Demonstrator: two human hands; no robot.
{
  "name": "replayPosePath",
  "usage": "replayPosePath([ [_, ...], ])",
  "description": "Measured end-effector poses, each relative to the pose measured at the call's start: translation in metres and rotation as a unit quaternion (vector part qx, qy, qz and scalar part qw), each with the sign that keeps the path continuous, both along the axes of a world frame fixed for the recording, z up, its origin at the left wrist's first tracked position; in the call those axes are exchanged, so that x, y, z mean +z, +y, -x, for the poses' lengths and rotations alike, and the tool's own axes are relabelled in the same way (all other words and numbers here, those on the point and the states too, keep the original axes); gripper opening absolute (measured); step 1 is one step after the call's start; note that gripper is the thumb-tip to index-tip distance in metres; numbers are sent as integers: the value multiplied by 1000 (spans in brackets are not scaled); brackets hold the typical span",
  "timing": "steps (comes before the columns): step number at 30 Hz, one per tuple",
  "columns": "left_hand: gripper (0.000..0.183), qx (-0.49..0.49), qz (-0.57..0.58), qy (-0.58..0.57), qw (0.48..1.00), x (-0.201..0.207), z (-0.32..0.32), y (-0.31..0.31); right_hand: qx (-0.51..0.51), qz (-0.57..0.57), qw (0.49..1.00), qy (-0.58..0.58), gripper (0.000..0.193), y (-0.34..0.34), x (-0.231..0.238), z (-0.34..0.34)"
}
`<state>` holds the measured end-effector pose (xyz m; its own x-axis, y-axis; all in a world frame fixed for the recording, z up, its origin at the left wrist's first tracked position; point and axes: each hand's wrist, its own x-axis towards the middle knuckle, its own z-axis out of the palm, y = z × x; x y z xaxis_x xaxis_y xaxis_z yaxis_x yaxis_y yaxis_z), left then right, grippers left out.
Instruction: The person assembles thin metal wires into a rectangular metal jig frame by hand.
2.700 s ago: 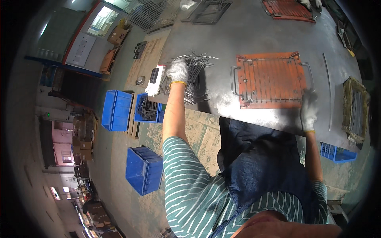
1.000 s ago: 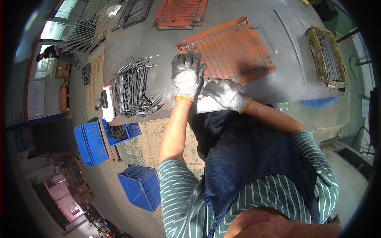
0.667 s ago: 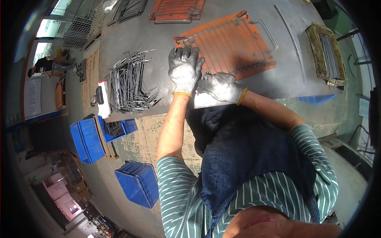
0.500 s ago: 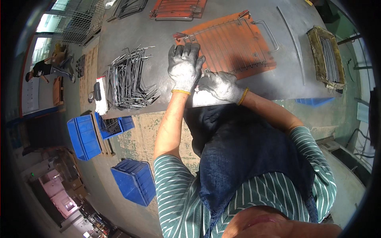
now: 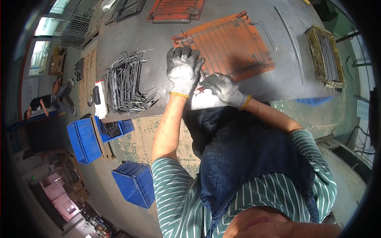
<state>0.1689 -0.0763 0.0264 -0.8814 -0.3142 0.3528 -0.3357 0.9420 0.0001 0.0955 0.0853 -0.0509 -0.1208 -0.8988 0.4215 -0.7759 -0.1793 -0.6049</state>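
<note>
Both hands wear grey-white work gloves with dark fingers and yellow cuffs. My left hand (image 5: 183, 71) lies palm down at the left edge of an orange board (image 5: 266, 68), its fingers stretched and slightly apart. My right hand (image 5: 225, 88) is at the board's near left corner, fingers drawn together; what they hold is hidden. A small reddish piece (image 5: 200, 89) shows between the hands. On the board lies a wire rack (image 5: 222, 41) of parallel rods, with a bent wire handle (image 5: 271, 35) at its right. Red clamp-like pieces (image 5: 242, 14) stand at its far corners.
A pile of bent dark rods (image 5: 129, 83) lies left on the metal table (image 5: 170, 27), beside white gloves (image 5: 101, 99). Another orange board with a rack (image 5: 174, 10) is at the back. A box of rods (image 5: 326, 57) stands right. Blue bins (image 5: 135, 183) sit on the floor.
My right hand has shifted slightly right and nearer to me, baring the reddish piece. My left hand stays at the board's edge. A person in the left background has changed position.
</note>
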Motion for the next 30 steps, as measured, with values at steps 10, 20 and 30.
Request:
replayPosePath([
  [10,56,-31,-2,27,999,1,4,-13,0,17,1000,-17,31,-5,-5,-4],
  [20,32,-56,2,-49,997,-14,4,-24,43,26,996,-69,28,-15,-3,-5],
  [30,38,26,-56,-67,996,1,5,-12,-63,35,997,-26,21,-12,10,-8],
])
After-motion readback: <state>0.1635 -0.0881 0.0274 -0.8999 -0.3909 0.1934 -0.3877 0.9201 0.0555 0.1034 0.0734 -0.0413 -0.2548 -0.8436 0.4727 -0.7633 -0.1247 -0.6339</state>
